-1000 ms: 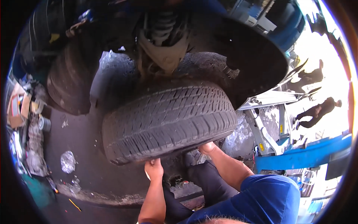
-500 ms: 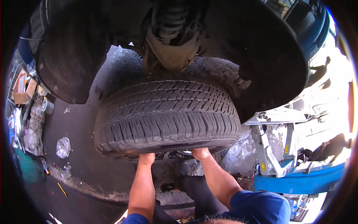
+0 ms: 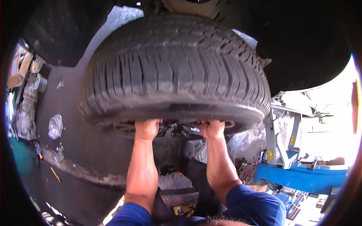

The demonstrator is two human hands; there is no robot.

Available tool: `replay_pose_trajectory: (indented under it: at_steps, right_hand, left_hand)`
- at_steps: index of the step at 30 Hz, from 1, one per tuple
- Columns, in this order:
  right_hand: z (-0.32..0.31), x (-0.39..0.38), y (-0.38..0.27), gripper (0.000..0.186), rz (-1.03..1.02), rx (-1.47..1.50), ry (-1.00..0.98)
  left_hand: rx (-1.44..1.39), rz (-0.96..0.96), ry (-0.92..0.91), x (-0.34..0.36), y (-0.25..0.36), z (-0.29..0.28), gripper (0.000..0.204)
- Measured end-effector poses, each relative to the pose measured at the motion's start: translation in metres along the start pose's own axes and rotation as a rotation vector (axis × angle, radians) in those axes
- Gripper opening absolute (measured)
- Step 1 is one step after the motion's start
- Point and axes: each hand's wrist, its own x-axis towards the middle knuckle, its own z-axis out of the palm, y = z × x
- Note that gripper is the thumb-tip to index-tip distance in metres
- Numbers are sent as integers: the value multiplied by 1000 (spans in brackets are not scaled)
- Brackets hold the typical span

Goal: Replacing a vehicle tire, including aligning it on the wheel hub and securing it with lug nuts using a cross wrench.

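A large black car wheel [image 3: 175, 75] with a blocky tread fills the middle of the view, its rimmed face turned toward me. My left hand [image 3: 148, 129] is closed on the wheel's spokes, thumb side toward the centre. Closed on spokes a little to the right, my right hand [image 3: 212, 129] shows its curled fingers. Most of the rim is hidden under the tyre's edge. Both forearms reach up from blue sleeves. Beyond the tyre, a tan suspension part [image 3: 194, 6] shows at the top, inside the dark wheel arch [image 3: 309, 49].
A blue and grey metal lift frame [image 3: 301, 175] stands on the right. Near it a round rusty part [image 3: 247, 172] lies low. To the left are a crumpled clear plastic bag [image 3: 55, 127], a grey tape roll [image 3: 40, 83], a metal gearbox-like casing [image 3: 27, 116] and a yellow stick [image 3: 55, 174].
The wheel has risen in the view and looks larger, covering most of the suspension. Both my hands have moved up with it, keeping their hold, and more of the rim shows.
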Motion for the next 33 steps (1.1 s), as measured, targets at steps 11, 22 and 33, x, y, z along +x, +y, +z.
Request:
replay_pose_trajectory:
  at_steps: [11,22,33]
  right_hand:
    - [22,-2,-19,10,-25,80,-82]
    - [52,-4,-52,28,-191,3,-184]
    - [58,33,-61,23,-291,7,-191]
  left_hand:
    - [-180,-149,-34,18,49,28,19]
    - [-91,-93,-76,43,93,54,19]
    - [-129,13,-162,76,79,64,19]
